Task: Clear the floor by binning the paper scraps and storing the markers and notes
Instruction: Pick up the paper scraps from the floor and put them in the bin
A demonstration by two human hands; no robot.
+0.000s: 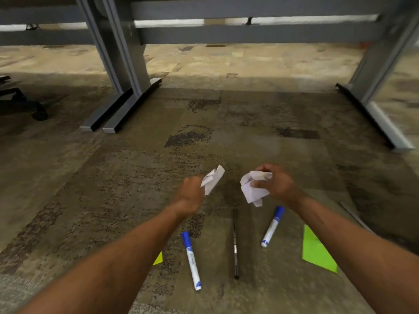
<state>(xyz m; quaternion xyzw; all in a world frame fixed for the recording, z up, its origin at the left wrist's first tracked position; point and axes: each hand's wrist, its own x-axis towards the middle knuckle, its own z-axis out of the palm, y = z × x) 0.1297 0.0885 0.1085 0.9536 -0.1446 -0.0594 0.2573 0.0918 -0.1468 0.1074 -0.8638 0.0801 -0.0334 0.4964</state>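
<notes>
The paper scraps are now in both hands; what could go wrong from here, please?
1. The left hand pinches its paper scrap only by one end, so it may slip back onto the carpet.
2. Both hands are full, the right hand with a crumpled scrap, so the markers must wait.
3. The black pen and two blue markers lie below the arms; a step forward could roll on them.

Dim foreground carpet [136, 177]; brighter daylight band beyond the desk legs [127, 64]. Motion blur throughout, wide-angle bowing at edges, soft detail
</notes>
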